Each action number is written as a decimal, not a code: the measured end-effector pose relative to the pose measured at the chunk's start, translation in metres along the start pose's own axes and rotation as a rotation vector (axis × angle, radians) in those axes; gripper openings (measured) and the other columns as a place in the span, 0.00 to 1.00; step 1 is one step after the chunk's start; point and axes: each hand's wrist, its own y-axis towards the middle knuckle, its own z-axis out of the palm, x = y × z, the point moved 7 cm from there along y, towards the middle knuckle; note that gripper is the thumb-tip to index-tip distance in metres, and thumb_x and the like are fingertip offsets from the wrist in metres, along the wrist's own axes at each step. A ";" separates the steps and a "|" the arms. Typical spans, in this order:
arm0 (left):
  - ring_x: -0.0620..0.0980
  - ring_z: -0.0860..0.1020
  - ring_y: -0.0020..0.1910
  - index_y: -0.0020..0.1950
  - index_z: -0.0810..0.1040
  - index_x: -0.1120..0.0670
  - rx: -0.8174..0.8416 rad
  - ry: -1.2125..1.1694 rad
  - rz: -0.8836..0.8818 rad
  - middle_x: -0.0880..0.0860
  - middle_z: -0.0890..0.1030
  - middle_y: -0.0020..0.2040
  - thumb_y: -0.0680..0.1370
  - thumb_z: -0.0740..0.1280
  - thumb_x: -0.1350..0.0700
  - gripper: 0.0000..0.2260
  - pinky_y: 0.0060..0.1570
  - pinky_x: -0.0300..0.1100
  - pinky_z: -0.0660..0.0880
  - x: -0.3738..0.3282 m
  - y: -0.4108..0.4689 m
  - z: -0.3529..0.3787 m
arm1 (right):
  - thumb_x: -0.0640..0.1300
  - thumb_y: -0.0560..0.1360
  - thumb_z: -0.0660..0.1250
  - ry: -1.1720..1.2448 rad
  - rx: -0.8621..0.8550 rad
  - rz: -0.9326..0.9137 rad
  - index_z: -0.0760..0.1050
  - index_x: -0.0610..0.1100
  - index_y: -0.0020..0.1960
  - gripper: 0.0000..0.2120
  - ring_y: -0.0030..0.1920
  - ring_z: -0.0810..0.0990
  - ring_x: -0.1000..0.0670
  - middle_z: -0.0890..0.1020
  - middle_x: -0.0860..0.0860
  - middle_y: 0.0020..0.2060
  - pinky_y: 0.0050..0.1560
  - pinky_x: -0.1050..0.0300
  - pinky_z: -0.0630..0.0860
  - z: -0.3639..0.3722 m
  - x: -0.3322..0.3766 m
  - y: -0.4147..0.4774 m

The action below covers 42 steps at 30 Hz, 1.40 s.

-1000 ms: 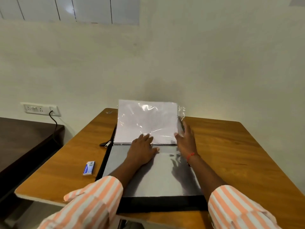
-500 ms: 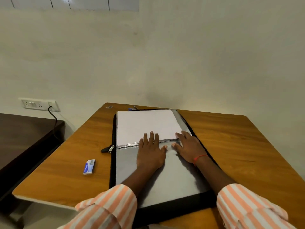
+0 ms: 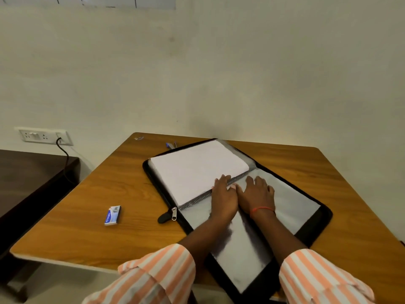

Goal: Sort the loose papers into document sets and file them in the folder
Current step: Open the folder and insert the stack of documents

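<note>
The folder (image 3: 302,207) lies open on the surface (image 3: 105,185). The left hand (image 3: 222,199) and right hand (image 3: 258,194) press flat at its spine, each grip released, grasping nothing.

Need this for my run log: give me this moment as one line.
folder open flat on table | left hand flat across binding | right hand flat on clear sleeve | white papers in far half

Dim warm light, soft focus, hazy sheen, wide-angle bowing at edges.

Black folder (image 3: 318,224), peach-striped sleeves (image 3: 162,275).
</note>
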 end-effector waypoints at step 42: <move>0.46 0.82 0.53 0.62 0.79 0.57 -0.228 -0.386 0.386 0.51 0.84 0.53 0.84 0.60 0.43 0.19 0.53 0.48 0.81 -0.053 -0.015 -0.121 | 0.52 0.84 0.58 0.456 -0.148 -0.194 0.73 0.46 0.71 0.19 0.68 0.73 0.43 0.75 0.44 0.68 0.70 0.47 0.70 -0.060 -0.026 0.007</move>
